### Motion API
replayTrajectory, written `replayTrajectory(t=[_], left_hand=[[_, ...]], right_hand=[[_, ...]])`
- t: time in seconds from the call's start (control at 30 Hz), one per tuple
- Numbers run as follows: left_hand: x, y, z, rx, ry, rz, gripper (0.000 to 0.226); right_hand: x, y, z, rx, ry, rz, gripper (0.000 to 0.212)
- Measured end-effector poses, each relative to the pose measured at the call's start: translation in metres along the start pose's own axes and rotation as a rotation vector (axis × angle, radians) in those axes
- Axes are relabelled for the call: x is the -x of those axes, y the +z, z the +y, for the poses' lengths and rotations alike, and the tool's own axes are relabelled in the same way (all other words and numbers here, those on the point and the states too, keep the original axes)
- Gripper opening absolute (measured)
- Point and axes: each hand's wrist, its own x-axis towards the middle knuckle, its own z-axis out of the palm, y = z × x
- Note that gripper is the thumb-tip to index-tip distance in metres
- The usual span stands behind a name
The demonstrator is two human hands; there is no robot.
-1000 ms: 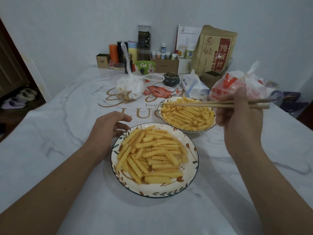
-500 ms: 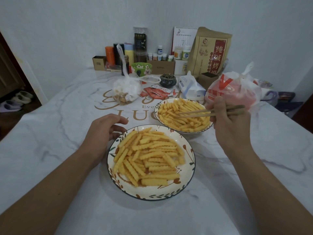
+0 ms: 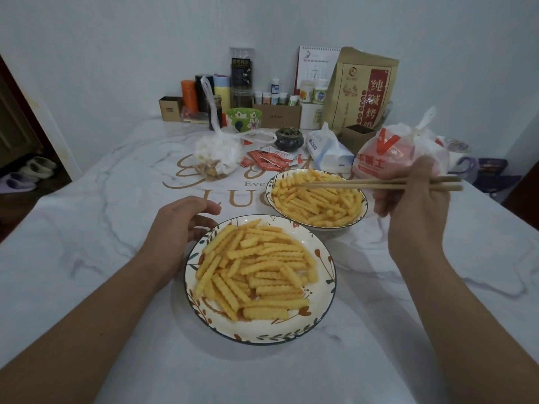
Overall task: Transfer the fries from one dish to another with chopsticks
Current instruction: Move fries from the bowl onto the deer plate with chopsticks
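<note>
Two patterned dishes hold crinkle-cut fries. The near dish sits in front of me, piled with fries. The far dish lies behind it to the right, also full of fries. My right hand grips a pair of wooden chopsticks held level, their tips together above the far dish's left side with no fry between them. My left hand rests on the table with fingers relaxed, touching the near dish's left rim.
Beyond the dishes lie red sauce packets, a white plastic bag of food, a tissue pack and a red-and-white takeaway bag. Bottles, boxes, a green bowl and a brown paper bag line the wall.
My right hand dipped the chopsticks low over the far dish half a second ago, then raised them back level. The left hand stayed by the near dish.
</note>
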Motion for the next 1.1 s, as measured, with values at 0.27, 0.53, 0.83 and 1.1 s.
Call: replayTrajectory(t=[0.27,0.53,0.83,1.1], left_hand=[[-0.002,0.000,0.000,0.003,0.001,-0.002,0.031],[-0.002,0.000,0.000,0.000,0.011,0.004,0.030],[-0.001,0.000,0.000,0.003,0.005,0.003,0.029],[-0.004,0.000,-0.003,-0.019,0.030,-0.017,0.028]], right_hand=[[-0.009,-0.009,-0.003,-0.377,0.382,-0.247,0.059],[-0.007,-0.017,-0.018,-0.219,0.307,-0.568,0.056],[0.006,-0.007,-0.021,-0.148,0.295,-0.548,0.043],[-0.011,-0.016,-0.006,0.108,-0.088,-0.013,0.049]])
